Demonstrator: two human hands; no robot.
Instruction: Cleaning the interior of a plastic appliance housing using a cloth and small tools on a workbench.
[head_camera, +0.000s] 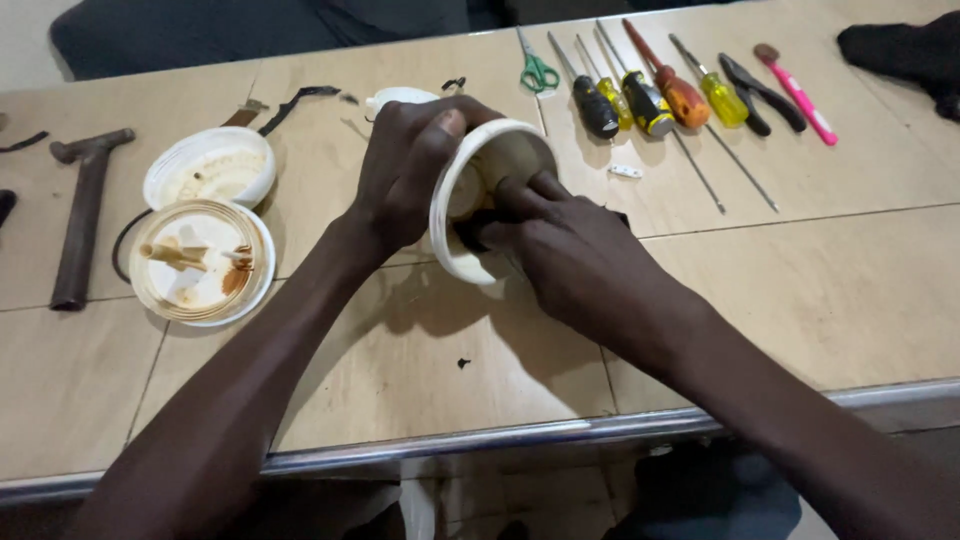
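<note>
My left hand (405, 170) grips a cream-white round plastic housing (452, 215), tilted on its side over the wooden table (800, 290), open face turned right. My right hand (575, 255) reaches into that open face, fingers pressed inside on a dark part I cannot make out. To the left lie two more round white parts: a shallow cup (210, 165) and a dish with a stained inner piece (200, 262).
A rusty hammer (80, 215) lies at far left. Along the back right lie green-handled scissors (537, 70), several screwdrivers (640, 100), black pliers (755, 95) and a pink toothbrush (797, 92). A dark cloth (905, 50) sits at the far right corner. The table's metal front edge (480, 440) is near me.
</note>
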